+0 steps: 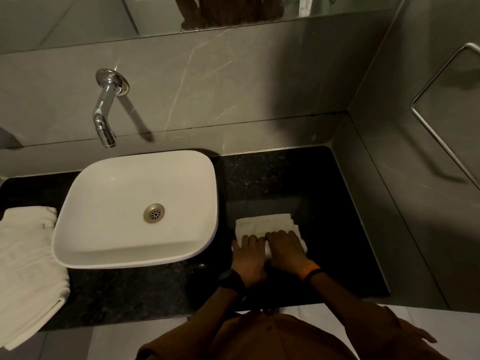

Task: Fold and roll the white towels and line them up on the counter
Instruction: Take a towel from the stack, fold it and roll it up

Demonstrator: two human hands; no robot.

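Note:
A small folded white towel [263, 223] lies on the black counter [324, 203] to the right of the basin. Its near end is curled into a roll under both hands. My left hand [248, 252] and my right hand [285, 246] sit side by side, palms down, fingers curved over the rolled part; the flat part stretches away from me. Left of the basin, a larger stack of folded white towels [28, 261] hangs partly over the counter's front edge.
A white vessel basin [135, 258] stands on the counter's middle, with a chrome wall tap [105, 115] above it. A grey wall closes the counter's right side and carries a metal towel rail [441, 118]. A mirror runs along the top.

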